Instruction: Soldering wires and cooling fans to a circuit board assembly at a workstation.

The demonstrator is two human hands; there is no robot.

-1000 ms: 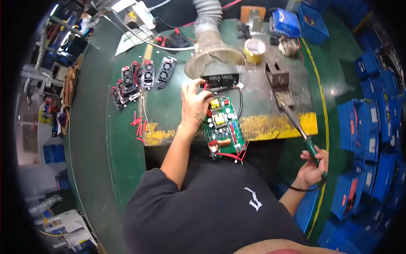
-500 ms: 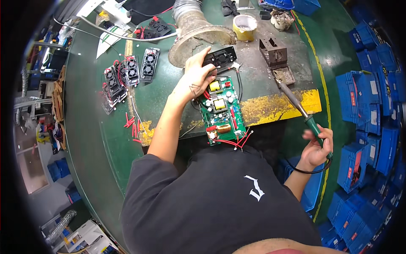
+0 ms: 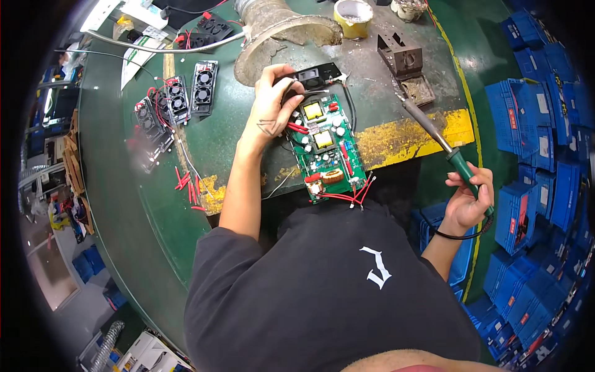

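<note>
My left hand (image 3: 271, 102) is closed on a black panel (image 3: 325, 71) with square openings, tilted at the far end of a green circuit board (image 3: 323, 149). A thin wire lead (image 3: 318, 92) sticks out by its fingertips. Yellow transformers, a copper coil and red wires sit on the board, which lies at the bench's front edge. On the right, my right hand (image 3: 469, 201) grips the green handle of a soldering iron (image 3: 458, 162). The iron points away from me, its tip beside the tray of a brown metal iron stand (image 3: 401, 59).
A flared duct hood (image 3: 282, 34) stands behind the panel. Several fan units (image 3: 203, 90) and red tubing pieces (image 3: 191, 186) lie to the left. A yellow pot (image 3: 353, 18) is at the back. Blue crates (image 3: 514, 118) are stacked on the right.
The black panel has been tilted in my left hand, so its square openings show instead of the fan face. My right hand still holds the soldering iron, its fingers slightly shifted.
</note>
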